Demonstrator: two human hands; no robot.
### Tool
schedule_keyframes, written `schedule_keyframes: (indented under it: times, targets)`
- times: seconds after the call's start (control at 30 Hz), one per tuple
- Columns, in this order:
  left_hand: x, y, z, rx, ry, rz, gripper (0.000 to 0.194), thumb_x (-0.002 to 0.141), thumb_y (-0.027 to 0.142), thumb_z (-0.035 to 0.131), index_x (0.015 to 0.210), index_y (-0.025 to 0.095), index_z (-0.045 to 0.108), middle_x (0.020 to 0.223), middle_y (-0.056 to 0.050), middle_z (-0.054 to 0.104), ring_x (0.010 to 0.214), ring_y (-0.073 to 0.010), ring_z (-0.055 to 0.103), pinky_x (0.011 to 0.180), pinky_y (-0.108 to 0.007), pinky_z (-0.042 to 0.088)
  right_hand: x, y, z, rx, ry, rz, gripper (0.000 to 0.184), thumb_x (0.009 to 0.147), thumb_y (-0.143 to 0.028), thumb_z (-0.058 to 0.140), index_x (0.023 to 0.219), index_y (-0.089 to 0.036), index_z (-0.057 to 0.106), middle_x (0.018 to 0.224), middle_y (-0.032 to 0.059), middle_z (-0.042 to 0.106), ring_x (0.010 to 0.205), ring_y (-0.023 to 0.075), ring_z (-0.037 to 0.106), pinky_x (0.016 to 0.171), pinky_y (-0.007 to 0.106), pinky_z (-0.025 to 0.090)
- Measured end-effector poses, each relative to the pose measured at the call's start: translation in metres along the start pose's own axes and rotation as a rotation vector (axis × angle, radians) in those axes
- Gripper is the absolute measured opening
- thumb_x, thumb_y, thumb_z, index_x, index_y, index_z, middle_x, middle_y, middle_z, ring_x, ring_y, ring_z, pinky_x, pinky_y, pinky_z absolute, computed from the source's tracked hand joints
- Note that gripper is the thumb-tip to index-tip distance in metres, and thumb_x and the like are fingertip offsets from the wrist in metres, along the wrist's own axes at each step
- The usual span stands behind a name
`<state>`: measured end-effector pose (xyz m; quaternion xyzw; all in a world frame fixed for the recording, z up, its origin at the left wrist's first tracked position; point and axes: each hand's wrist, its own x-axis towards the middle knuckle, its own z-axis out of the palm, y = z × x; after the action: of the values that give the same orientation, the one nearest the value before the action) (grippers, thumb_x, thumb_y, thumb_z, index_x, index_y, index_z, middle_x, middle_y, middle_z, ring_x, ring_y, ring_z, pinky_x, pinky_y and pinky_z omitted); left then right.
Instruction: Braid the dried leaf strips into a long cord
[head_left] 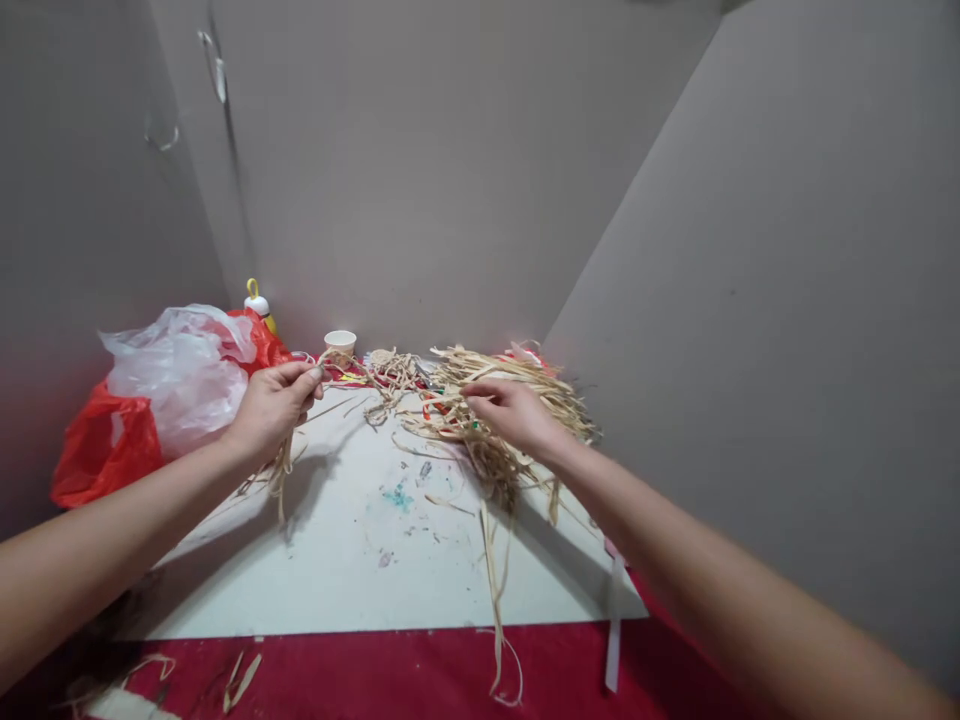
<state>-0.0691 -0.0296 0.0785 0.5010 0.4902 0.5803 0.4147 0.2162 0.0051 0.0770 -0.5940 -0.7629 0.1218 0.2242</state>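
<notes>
My left hand (279, 400) is closed in a pinch on a dried straw strand (330, 354), whose curling end shows above the fingertips. More straw ends (281, 478) hang below this hand over the white board (337, 570). On the other side, my right hand (510, 410) is closed, with thumb and fingertips together. It is just over a large pile of dried straw (540, 385); whatever its fingertips hold is too small to make out. Between the hands, toward the back, lies a tangle of knotted straw (394, 372).
White and red plastic bags (184, 370) are heaped at the left. A paper cup (340, 343) and a yellow-and-white bottle (257, 304) stand near the grey back wall. Loose straw (491, 590) crosses the board's front edge onto red cloth (375, 675). A white strip (614, 625) hangs at right.
</notes>
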Motion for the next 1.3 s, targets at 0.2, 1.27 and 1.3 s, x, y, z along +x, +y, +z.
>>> schedule_keyframes:
  times: [0.2, 1.27, 1.3]
  targets:
    - [0.001, -0.020, -0.013, 0.062, 0.030, -0.023, 0.029, 0.075, 0.041, 0.064, 0.064, 0.015, 0.055, 0.047, 0.007, 0.040, 0.039, -0.0025, 0.029, 0.037, -0.014, 0.020, 0.099, -0.008, 0.065, -0.282, -0.117, -0.177, 0.038, 0.083, -0.017, 0.056, 0.120, -0.017, 0.059, 0.124, 0.0119, 0.058, 0.110, 0.0239, 0.056, 0.093, 0.036, 0.043]
    - [0.003, -0.032, -0.010, 0.056, 0.019, -0.268, 0.016, 0.074, 0.031, 0.063, 0.070, 0.016, 0.060, 0.046, 0.004, 0.046, 0.032, -0.0046, 0.031, 0.030, -0.016, 0.024, 0.158, 0.021, -0.045, 0.006, 0.740, -0.230, 0.018, 0.075, -0.015, 0.053, 0.082, -0.012, 0.069, 0.074, 0.0093, 0.067, 0.066, 0.0170, 0.059, 0.066, 0.030, 0.045]
    - [0.004, -0.034, -0.011, 0.056, 0.010, -0.278, 0.016, 0.074, 0.031, 0.064, 0.071, 0.016, 0.060, 0.047, 0.004, 0.047, 0.032, -0.0045, 0.031, 0.030, -0.017, 0.024, 0.158, 0.021, -0.053, 0.011, 0.769, -0.218, 0.019, 0.076, -0.015, 0.052, 0.083, -0.011, 0.069, 0.073, 0.0094, 0.067, 0.064, 0.0165, 0.059, 0.065, 0.030, 0.045]
